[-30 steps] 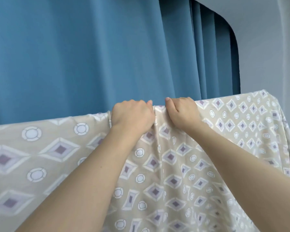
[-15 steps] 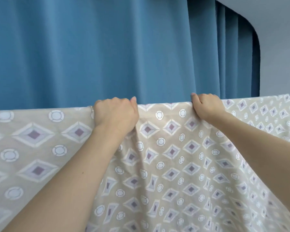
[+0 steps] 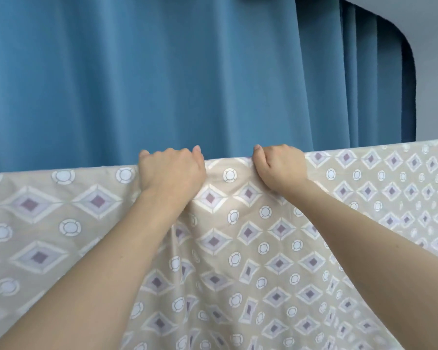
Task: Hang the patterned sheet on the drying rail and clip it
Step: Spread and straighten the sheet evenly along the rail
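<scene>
The beige patterned sheet (image 3: 263, 248), printed with purple diamonds and white rings, hangs over a horizontal rail that the cloth hides along its top fold. My left hand (image 3: 171, 171) grips the top fold left of centre, fingers curled over the edge. A short way to its right, my right hand (image 3: 280, 166) holds the same fold the same way. The cloth between and below the hands is slightly wrinkled. No clip is in view.
A blue curtain (image 3: 162, 77) hangs in folds right behind the sheet and fills the background. A pale grey wall (image 3: 433, 72) shows at the far right, beyond the curtain's edge.
My hands went apart along the top fold, then my right hand came back toward my left. The view shifted as my head moved.
</scene>
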`<state>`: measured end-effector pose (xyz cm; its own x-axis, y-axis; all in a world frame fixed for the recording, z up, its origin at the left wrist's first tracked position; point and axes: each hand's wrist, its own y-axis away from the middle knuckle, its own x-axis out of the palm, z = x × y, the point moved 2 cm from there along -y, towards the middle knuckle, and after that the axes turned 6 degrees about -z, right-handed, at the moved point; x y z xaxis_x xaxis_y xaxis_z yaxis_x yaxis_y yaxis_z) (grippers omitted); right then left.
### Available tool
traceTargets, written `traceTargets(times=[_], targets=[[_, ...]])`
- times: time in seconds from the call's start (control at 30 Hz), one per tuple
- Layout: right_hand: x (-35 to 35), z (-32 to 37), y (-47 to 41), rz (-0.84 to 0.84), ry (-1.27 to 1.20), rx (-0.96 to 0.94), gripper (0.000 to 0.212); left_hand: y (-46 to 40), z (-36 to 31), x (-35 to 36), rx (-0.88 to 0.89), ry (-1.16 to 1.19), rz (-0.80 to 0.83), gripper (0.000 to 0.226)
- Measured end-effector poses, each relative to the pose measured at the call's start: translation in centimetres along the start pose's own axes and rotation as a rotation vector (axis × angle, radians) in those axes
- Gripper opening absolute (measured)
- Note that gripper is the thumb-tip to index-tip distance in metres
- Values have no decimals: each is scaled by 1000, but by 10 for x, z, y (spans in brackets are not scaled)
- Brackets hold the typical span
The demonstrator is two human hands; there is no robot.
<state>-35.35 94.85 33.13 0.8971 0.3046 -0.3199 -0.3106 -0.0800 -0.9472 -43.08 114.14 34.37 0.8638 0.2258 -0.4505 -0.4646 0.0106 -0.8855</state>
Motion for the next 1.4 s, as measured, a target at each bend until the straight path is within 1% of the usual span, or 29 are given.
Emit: traceTargets(times=[0.07, 0.17, 0.27, 0.33, 0.37, 0.43, 0.5, 0.57, 0.63, 0.67, 0.8, 0.83, 0.9, 0.97, 1.0, 1.07, 1.17, 1.23, 1.33, 1.4], targets=[[-1, 0, 0, 11, -3, 29, 54, 10, 22, -2, -69, -102, -54, 62], [-4, 5, -2, 35, -14, 57, 53, 19, 44, -4, -91, -97, -97, 68], [-15, 41, -3, -46, -115, -108, 43, 17, 46, -7, -81, -98, -117, 66], [-17, 75, -2, -29, -234, -214, 40, 17, 42, -9, -65, -91, -98, 62], [-17, 90, -3, 1, -271, -228, 42, 16, 40, -9, -54, -93, -85, 62], [-14, 107, -5, 76, -245, -189, 50, 12, 43, -8, -23, -101, -70, 58], [-9, 108, -5, 84, -172, -167, 55, 12, 58, -8, -10, -82, -63, 50], [-8, 102, -6, 96, -160, -127, 58, 18, 87, -9, -57, -100, -84, 54], [-6, 97, -7, 109, -138, -102, 58, 27, 117, -10, -129, -128, -142, 63], [-6, 97, -8, 115, -126, -92, 58, 31, 129, -9, -146, -136, -166, 62], [-8, 109, -9, 121, -87, -42, 54, 33, 142, -13, -136, -138, -141, 62], [-8, 116, -8, 87, -92, -63, 52, 33, 142, -14, -128, -124, -129, 63], [-10, 136, -3, -7, -164, -183, 46, 31, 144, -13, -79, -95, -133, 60], [-14, 162, 3, -12, -280, -280, 41, 26, 148, -13, -14, -38, -77, 54], [-15, 176, 5, 1, -313, -296, 41, 24, 151, -16, 14, 10, -35, 51], [-17, 195, 8, -18, -284, -282, 43, 21, 160, -23, 41, 76, 43, 48], [-18, 207, 10, -54, -182, -204, 45, 25, 187, -30, 65, 92, 64, 46], [-18, 209, 10, -29, -146, -136, 47, 35, 213, -30, 58, 51, 5, 49], [-21, 214, 8, 19, -109, -21, 48, 51, 247, -30, 45, -76, -178, 55], [-24, 227, 7, 12, -73, -10, 47, 59, 256, -30, 46, -94, -209, 54]])
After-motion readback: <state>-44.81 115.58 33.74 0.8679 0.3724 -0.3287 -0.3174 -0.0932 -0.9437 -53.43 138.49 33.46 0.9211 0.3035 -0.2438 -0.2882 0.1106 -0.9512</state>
